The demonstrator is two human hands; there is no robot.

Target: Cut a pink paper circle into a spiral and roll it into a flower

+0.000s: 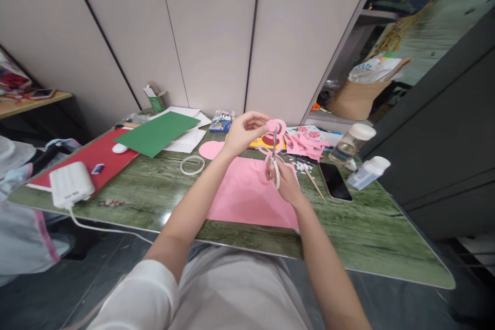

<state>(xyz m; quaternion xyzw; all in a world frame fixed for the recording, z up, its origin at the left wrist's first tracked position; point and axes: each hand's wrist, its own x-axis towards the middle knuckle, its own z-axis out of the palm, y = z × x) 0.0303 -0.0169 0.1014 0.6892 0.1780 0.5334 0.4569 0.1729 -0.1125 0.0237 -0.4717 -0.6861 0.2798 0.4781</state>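
My left hand (pixel 247 131) pinches a curled piece of pink paper (pixel 281 126) above the table. In my right hand (pixel 285 178) is a pair of scissors with white handles (pixel 275 171), its blades pointing up and overlapping the pink paper. A thin pink strip curls down beside the blades. Below both hands lies a large pink sheet (pixel 247 198) on the green wood-patterned table. A pink paper round (pixel 211 150) rests to the left, partly behind my left forearm. To the right sits a heap of pink paper scraps (pixel 307 144).
Left are a green sheet (pixel 158 133), a red sheet (pixel 104 165), a white power bank (pixel 71 184) with a cable, and a roll of tape (pixel 192 165). Right stand a phone (pixel 335 181), a clear bottle (pixel 351 143), a white bottle (pixel 369 172) and a wooden stick (pixel 315 184).
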